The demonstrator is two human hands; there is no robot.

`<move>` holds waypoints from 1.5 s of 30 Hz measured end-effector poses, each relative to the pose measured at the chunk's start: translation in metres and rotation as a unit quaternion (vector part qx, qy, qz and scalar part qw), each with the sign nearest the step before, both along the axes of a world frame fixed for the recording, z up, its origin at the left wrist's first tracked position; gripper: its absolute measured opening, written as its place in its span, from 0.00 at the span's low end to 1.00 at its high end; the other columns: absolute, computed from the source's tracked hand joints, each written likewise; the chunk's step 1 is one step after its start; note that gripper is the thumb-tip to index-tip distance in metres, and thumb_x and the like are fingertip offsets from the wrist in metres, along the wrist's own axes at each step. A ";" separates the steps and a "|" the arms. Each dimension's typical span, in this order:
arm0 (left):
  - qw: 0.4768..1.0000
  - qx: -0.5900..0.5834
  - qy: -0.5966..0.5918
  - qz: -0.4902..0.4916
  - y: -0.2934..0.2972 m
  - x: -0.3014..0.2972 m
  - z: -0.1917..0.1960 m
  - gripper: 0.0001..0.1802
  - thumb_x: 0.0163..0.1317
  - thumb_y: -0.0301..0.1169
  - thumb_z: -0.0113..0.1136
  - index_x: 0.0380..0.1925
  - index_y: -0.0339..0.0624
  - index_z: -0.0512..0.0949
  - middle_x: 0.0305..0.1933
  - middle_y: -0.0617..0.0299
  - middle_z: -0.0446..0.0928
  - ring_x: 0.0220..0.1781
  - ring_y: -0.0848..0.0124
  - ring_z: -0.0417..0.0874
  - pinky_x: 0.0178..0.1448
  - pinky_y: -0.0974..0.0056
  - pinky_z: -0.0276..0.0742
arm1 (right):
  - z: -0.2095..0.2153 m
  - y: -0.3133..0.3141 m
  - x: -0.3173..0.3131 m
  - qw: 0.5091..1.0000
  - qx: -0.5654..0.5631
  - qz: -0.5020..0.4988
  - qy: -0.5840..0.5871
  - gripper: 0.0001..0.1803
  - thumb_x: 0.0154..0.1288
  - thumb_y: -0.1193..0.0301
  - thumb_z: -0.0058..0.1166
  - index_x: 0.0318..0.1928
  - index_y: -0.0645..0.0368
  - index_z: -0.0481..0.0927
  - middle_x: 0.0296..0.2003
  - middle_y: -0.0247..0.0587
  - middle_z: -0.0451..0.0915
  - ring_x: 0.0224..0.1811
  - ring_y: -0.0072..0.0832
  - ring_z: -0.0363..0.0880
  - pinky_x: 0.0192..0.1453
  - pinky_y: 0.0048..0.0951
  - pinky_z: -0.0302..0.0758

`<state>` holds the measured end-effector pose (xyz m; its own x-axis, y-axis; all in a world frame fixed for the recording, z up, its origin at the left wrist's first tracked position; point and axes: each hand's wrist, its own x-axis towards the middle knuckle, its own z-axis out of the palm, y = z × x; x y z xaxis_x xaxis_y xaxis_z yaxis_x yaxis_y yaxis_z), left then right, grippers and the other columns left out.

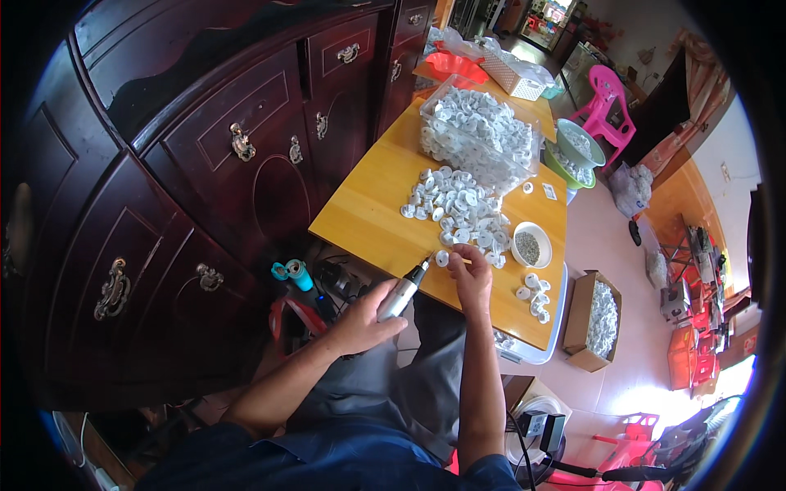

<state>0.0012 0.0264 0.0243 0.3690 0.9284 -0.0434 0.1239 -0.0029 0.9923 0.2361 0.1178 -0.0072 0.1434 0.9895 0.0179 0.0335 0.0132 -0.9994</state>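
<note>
My left hand (366,322) is wrapped around a silver and black electric screwdriver (397,300). Its tip points up and right over the near edge of the yellow wooden table (368,221). At that tip, my right hand (472,282) pinches a small round white plastic part (442,259). Just beyond my fingers lies a loose heap of similar white parts (463,209). To the right of the heap stands a white bowl (538,266) holding many small grey metal pieces, apparently screws. Several more white parts (536,296) sit apart near the table's right edge.
A clear plastic tub (524,170) full of white parts stands on the far half of the table. Dark wooden cabinets (237,155) rise at the left. On the floor to the right are a cardboard box (580,323) of white parts and a pink chair (606,102).
</note>
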 end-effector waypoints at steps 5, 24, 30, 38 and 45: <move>1.000 -0.022 -0.016 0.004 0.001 -0.003 0.002 0.37 0.61 0.33 0.65 0.68 0.34 0.64 0.55 0.47 0.79 0.56 0.61 0.82 0.61 0.59 0.76 | -0.009 0.004 -0.010 0.937 0.129 -0.029 -0.323 0.12 0.62 0.69 0.65 0.45 0.57 0.84 0.39 0.43 0.82 0.31 0.31 0.83 0.38 0.32 0.80; 0.976 -0.154 -0.152 0.033 0.013 -0.015 0.001 0.38 0.64 0.31 0.65 0.71 0.38 0.58 0.41 0.60 0.74 0.25 0.79 0.76 0.23 0.71 0.73 | 0.012 -0.007 -0.012 0.898 0.108 -0.013 -0.427 0.09 0.62 0.71 0.60 0.43 0.55 0.85 0.41 0.49 0.83 0.43 0.50 0.83 0.47 0.46 0.79; 0.973 -0.181 -0.132 0.058 0.018 -0.023 0.003 0.41 0.64 0.32 0.64 0.73 0.40 0.55 0.46 0.58 0.72 0.25 0.76 0.77 0.22 0.68 0.76 | 0.016 -0.010 -0.012 0.880 0.097 -0.022 -0.464 0.14 0.63 0.70 0.59 0.49 0.54 0.83 0.43 0.50 0.81 0.44 0.50 0.82 0.49 0.47 0.79; 0.971 -0.208 -0.112 0.049 0.015 -0.019 0.005 0.40 0.63 0.32 0.63 0.72 0.41 0.56 0.44 0.59 0.73 0.25 0.76 0.78 0.22 0.68 0.76 | 0.021 -0.022 -0.014 0.897 0.129 -0.100 -0.411 0.11 0.61 0.73 0.60 0.45 0.56 0.82 0.43 0.48 0.80 0.38 0.47 0.83 0.42 0.44 0.80; 0.971 -0.206 -0.115 0.044 0.013 -0.017 0.013 0.40 0.64 0.32 0.63 0.73 0.40 0.55 0.44 0.59 0.74 0.25 0.77 0.78 0.22 0.69 0.75 | 0.017 -0.025 -0.041 0.930 0.150 -0.037 -0.333 0.05 0.61 0.76 0.59 0.38 0.60 0.82 0.33 0.47 0.82 0.30 0.43 0.83 0.38 0.41 0.80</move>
<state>-0.0155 0.0398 0.0374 0.3332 0.8777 -0.3444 -0.1192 0.4016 0.9080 0.1951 0.0930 0.0095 0.0699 0.9135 0.4008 0.6551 0.2609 -0.7091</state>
